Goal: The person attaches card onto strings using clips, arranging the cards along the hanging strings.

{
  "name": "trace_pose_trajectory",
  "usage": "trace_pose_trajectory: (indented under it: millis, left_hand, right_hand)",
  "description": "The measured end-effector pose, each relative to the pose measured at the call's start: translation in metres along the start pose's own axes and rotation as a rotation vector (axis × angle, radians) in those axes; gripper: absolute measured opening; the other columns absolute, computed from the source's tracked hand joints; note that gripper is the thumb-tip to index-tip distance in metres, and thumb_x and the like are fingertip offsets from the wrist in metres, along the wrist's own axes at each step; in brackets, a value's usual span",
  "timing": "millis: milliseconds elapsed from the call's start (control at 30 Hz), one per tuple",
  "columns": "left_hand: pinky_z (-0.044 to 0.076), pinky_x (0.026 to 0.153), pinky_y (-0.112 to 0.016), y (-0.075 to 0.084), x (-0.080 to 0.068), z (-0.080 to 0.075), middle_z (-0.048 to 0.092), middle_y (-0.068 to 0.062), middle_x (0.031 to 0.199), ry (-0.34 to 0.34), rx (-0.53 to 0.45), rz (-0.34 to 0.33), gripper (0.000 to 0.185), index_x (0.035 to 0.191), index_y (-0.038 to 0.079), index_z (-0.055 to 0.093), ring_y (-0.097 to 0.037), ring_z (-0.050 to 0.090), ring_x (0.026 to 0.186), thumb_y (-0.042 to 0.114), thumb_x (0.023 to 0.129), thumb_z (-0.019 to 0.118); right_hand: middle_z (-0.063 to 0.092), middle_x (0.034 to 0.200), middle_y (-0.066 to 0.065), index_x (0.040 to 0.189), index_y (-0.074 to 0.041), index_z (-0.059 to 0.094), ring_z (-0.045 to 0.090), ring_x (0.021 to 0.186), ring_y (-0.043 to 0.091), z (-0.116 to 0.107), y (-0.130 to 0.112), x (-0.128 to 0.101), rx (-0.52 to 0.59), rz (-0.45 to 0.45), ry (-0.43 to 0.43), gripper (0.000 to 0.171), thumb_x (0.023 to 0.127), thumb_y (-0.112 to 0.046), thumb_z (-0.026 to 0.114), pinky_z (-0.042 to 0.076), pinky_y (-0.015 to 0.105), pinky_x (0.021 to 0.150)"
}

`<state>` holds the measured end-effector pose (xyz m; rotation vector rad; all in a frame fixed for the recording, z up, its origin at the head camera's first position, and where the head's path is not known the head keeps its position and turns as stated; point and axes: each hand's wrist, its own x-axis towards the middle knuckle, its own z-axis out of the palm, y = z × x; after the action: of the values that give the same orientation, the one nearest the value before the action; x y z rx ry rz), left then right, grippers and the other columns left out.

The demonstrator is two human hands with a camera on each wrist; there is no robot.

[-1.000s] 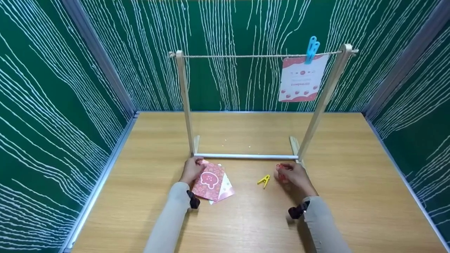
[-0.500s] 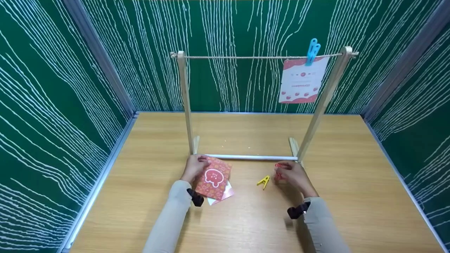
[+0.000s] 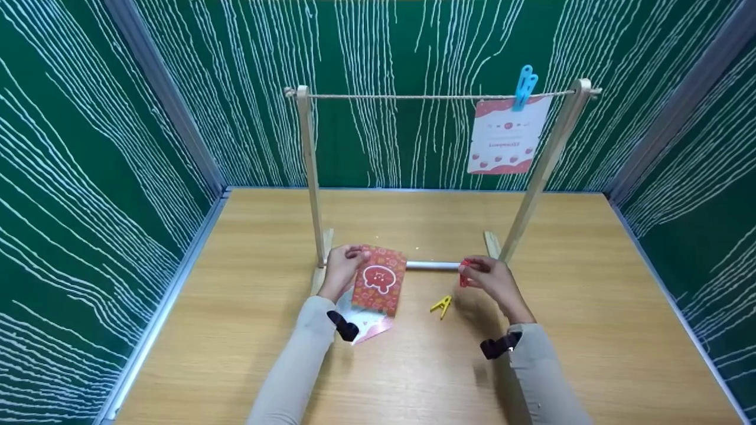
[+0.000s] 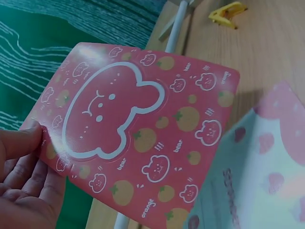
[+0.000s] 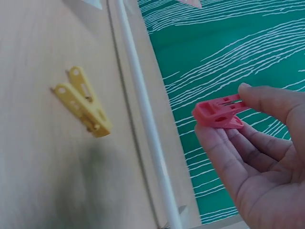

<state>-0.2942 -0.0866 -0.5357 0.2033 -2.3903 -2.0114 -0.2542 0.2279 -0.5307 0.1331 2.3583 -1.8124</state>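
Observation:
My left hand (image 3: 344,268) pinches a red card (image 3: 381,283) with a white-outlined bear face by one edge, thumb on its printed side. In the left wrist view the red card (image 4: 143,129) is raised over a second, white and pink card (image 4: 267,167), which it partly covers from above. My right hand (image 3: 495,283) holds a red clothespin (image 3: 464,274) between thumb and fingers; the right wrist view shows the red clothespin (image 5: 219,113) at the fingertips. On the table between both hands lies a yellow clothespin (image 3: 441,306).
A wooden stand (image 3: 311,171) carries a string (image 3: 407,96) across its top and a white rod (image 3: 431,265) low down. From the string's right end hangs a strawberry card (image 3: 505,136) under a blue clothespin (image 3: 524,88). Green walls enclose the table (image 3: 413,378).
My left hand has lifted the red card off the white and pink one, moving it forward and right. My right hand has risen slightly with the red clothespin. The yellow clothespin stays put.

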Motion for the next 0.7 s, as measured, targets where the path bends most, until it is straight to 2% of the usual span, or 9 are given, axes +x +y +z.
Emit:
trace_pose_trajectory:
  millis: [133,300,467,600,700]
  left_hand:
    - [0.053,0.084,-0.028,0.01,0.0,0.008,0.069,-0.017,0.108,0.017,0.009,0.021,0.029,0.11,-0.003,0.067,-0.023,0.065,0.101,0.015,0.087,0.071]
    - [0.053,0.088,-0.029,0.023,0.001,0.017,0.069,-0.019,0.109,0.042,-0.041,0.046,0.031,0.111,-0.004,0.066,-0.026,0.065,0.103,0.014,0.086,0.072]
    - [0.052,0.09,-0.032,0.036,0.001,0.023,0.07,-0.018,0.109,0.049,-0.053,0.078,0.03,0.11,-0.004,0.066,-0.026,0.065,0.103,0.016,0.087,0.07]
    - [0.052,0.091,-0.033,0.047,0.002,0.026,0.07,-0.014,0.11,0.04,-0.051,0.061,0.032,0.112,0.001,0.066,-0.023,0.065,0.103,0.022,0.088,0.069]
    - [0.052,0.091,-0.033,0.057,0.002,0.028,0.069,-0.012,0.111,0.029,-0.069,0.055,0.033,0.113,0.004,0.066,-0.022,0.065,0.104,0.024,0.088,0.069]
  right_hand:
    - [0.059,0.116,0.017,0.131,0.006,0.05,0.064,0.091,0.01,-0.001,-0.009,0.0,0.034,-0.026,0.018,0.053,0.09,-0.023,0.068,0.055,0.025,0.082]
    - [0.057,0.12,0.016,0.131,0.002,0.051,0.06,0.097,0.011,-0.003,-0.02,0.0,-0.015,-0.05,0.031,0.054,0.09,-0.029,0.068,0.054,0.02,0.081]
    - [0.059,0.112,0.011,0.128,0.004,0.053,0.06,0.092,0.007,-0.003,-0.031,0.0,0.016,-0.093,0.052,0.052,0.089,-0.026,0.069,0.055,0.021,0.081]
    - [0.059,0.107,0.008,0.126,0.008,0.052,0.062,0.089,0.005,-0.004,-0.043,0.001,0.078,-0.14,0.043,0.052,0.088,-0.024,0.07,0.055,0.023,0.082]
    - [0.059,0.111,0.011,0.128,0.007,0.051,0.062,0.091,0.004,-0.005,-0.052,0.0,0.06,-0.161,0.036,0.056,0.089,-0.028,0.069,0.054,0.021,0.083]
